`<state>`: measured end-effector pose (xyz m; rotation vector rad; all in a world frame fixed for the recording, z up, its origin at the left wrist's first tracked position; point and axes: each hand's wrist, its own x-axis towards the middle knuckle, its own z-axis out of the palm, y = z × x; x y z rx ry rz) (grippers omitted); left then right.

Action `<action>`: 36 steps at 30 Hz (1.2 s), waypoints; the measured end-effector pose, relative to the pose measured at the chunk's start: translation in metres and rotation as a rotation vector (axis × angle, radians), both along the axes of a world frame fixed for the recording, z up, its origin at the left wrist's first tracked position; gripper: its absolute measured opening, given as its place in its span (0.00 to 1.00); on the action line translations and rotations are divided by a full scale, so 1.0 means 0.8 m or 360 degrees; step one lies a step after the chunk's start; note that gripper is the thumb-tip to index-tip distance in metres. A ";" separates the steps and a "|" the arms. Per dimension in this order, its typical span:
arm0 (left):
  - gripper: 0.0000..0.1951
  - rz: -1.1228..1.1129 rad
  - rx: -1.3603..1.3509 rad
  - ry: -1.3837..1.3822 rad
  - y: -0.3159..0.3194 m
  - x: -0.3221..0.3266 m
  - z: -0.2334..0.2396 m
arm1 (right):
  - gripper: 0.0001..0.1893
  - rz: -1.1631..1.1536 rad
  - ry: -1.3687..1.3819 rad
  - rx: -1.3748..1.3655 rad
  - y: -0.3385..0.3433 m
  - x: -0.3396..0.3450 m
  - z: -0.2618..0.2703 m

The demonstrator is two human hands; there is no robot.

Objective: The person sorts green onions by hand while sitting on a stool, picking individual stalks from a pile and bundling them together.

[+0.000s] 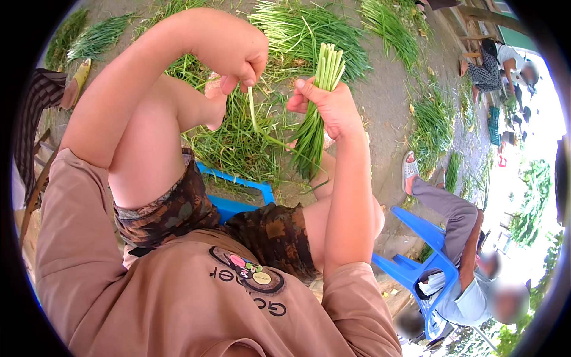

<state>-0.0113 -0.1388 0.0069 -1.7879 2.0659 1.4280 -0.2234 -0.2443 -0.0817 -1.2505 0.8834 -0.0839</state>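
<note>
My left hand [241, 67] pinches the pale end of one long green chive stalk [252, 107], which hangs down and bends towards the right. In my right hand [332, 100] is an upright bunch of chives [329, 67], its pale cut ends pointing up and its green leaves hanging below the fist. The thumb and forefinger of that hand stand a little apart at the bunch's left side. Under both hands, a loose heap of green leaves [241, 138] covers the ground between my feet. Beyond them lies a large pile of chives [312, 35], pale ends to the left.
A blue plastic seat [236, 207] shows between my legs. To the right, a person sits on a blue plastic chair [428, 267]. More greens [430, 120] lie on the ground [388, 102]. A green crate [494, 125] stands farther off. At left is another person's yellow shoe [82, 76].
</note>
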 end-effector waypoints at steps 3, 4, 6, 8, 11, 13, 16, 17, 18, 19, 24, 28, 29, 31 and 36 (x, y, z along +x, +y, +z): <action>0.09 -0.0047 -0.0059 -0.0019 -0.001 -0.009 -0.006 | 0.12 -0.0054 -0.0013 0.0157 0.029 0.014 0.022; 0.09 -0.0031 -0.0095 0.0033 -0.002 -0.011 -0.008 | 0.14 0.0079 -0.0067 0.0192 0.036 0.015 0.013; 0.08 0.0029 -0.0135 0.0115 -0.002 -0.012 -0.008 | 0.16 0.0224 -0.0262 0.0362 0.054 0.018 -0.002; 0.08 0.0116 -0.0142 0.0173 0.001 -0.013 -0.005 | 0.19 0.0211 -0.0512 0.0650 0.063 0.016 -0.005; 0.08 0.0151 -0.0130 0.0323 -0.003 -0.012 0.007 | 0.24 0.0257 -0.0656 0.0861 0.070 0.016 0.005; 0.08 0.0073 -0.0170 0.0256 -0.001 -0.010 0.000 | 0.27 0.0299 -0.0689 0.0821 0.077 0.015 0.007; 0.08 0.0045 -0.0238 0.0204 0.002 -0.006 -0.013 | 0.21 0.0358 -0.0605 0.0895 0.076 0.017 -0.002; 0.08 0.0051 -0.0262 0.0195 0.002 -0.005 -0.016 | 0.20 0.0383 -0.0562 0.0915 0.075 0.016 -0.006; 0.07 0.0070 -0.0276 0.0224 0.002 -0.003 -0.016 | 0.18 0.0382 -0.0556 0.0931 0.076 0.016 -0.009; 0.07 0.0088 -0.0291 0.0253 0.002 0.000 -0.015 | 0.18 0.0390 -0.0552 0.0867 0.078 0.017 -0.009; 0.06 0.0130 -0.0336 0.0302 0.001 0.001 -0.014 | 0.14 0.0332 -0.0507 0.0735 0.083 0.019 0.000; 0.06 0.0025 -0.0388 0.0168 -0.004 0.000 -0.017 | 0.11 0.0313 -0.0490 0.0776 0.078 0.019 0.010; 0.06 -0.0030 -0.0414 0.0114 -0.004 0.002 -0.018 | 0.11 0.0351 -0.0434 0.0749 0.076 0.019 0.014; 0.06 0.0018 -0.0294 0.0176 -0.002 0.009 -0.017 | 0.12 0.0439 -0.0330 0.0706 0.069 0.020 0.018; 0.18 0.0160 -0.0076 -0.0066 -0.002 0.037 -0.032 | 0.11 0.0119 0.0051 -0.0001 0.022 0.006 0.036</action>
